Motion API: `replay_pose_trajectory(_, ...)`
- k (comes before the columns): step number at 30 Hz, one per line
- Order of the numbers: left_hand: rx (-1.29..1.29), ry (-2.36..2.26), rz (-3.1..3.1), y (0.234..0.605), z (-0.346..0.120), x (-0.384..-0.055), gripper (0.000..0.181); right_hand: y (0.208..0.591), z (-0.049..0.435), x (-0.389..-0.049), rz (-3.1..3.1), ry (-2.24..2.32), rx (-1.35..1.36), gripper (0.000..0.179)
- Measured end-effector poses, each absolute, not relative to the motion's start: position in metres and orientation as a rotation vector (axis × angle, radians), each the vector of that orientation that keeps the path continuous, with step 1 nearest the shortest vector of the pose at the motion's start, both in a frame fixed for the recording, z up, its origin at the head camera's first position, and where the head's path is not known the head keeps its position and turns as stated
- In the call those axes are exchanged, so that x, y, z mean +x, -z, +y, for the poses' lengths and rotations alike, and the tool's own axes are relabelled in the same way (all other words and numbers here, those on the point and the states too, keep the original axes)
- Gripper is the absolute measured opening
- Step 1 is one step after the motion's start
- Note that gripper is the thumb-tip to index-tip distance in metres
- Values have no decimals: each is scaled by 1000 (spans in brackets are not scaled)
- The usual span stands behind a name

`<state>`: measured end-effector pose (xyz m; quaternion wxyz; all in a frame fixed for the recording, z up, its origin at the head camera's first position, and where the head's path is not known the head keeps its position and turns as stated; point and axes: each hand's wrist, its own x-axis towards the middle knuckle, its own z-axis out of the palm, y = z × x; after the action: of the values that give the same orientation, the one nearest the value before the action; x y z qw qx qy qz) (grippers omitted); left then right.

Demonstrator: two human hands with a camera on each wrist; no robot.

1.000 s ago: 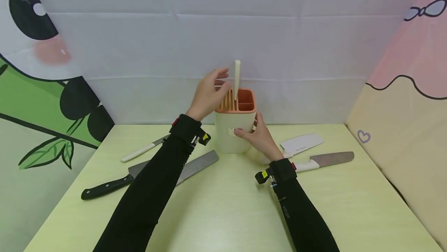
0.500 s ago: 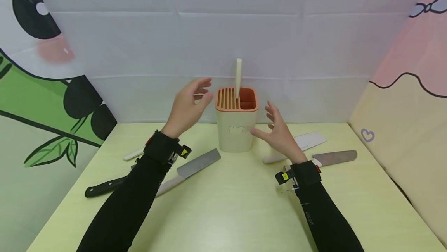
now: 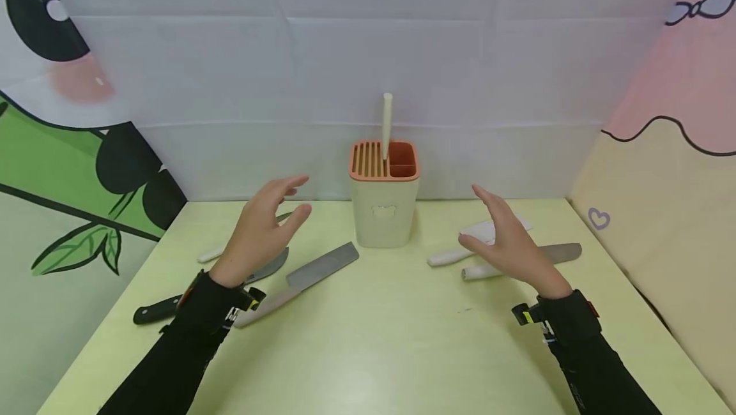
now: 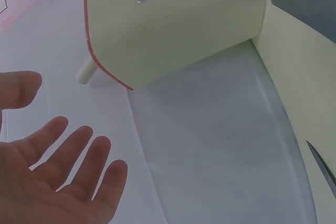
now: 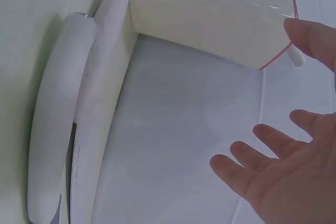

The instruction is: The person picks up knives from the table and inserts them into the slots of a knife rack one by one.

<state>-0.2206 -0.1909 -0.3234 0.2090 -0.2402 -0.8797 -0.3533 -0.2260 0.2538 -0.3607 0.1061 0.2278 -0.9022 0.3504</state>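
Observation:
A cream knife holder [image 3: 384,214] with an orange slotted top stands at the back middle of the table. From one of its slots a white handle [image 3: 387,118] sticks up. My left hand [image 3: 255,233] hovers to the left of the holder, fingers spread and holding nothing. Beneath it lie a black-handled knife [image 3: 156,310] and a small white-handled knife [image 3: 211,253], both partly hidden. My right hand [image 3: 512,246], also empty with fingers extended, hangs over two white-handled knives, one a white-bladed knife [image 3: 448,257], the other a grey-bladed knife [image 3: 565,252].
A cleaver [image 3: 323,268] with a pale handle lies between my left hand and the holder's foot. Behind the table [image 3: 379,345] hangs a pale cloth [image 3: 368,51], with printed cartoon panels at both sides.
Both hands have left the knife holder and moved apart, the left one leftward and down, the right one rightward and down. The holder stays in place with the white handle in it.

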Motion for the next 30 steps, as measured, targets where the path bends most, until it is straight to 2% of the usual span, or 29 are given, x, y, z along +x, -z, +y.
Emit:
replay_pose_trajectory(8,-647,850,-2480,360,-212,-197,53,368,273,-206,-2699,-932,685,92)
replay_pose_trajectory(14,-667,812,-2506,375,-216,-194,56,373,283,-195,-2735,-820,692,92)
replay_pose_trajectory(25,-729,876,-2544,391,-198,-190,55,366,294,-191,-2803,-710,739,83)
replay_pose_trajectory(30,-789,886,-2528,393,-186,-186,55,368,298,-195,-2792,-641,799,71)
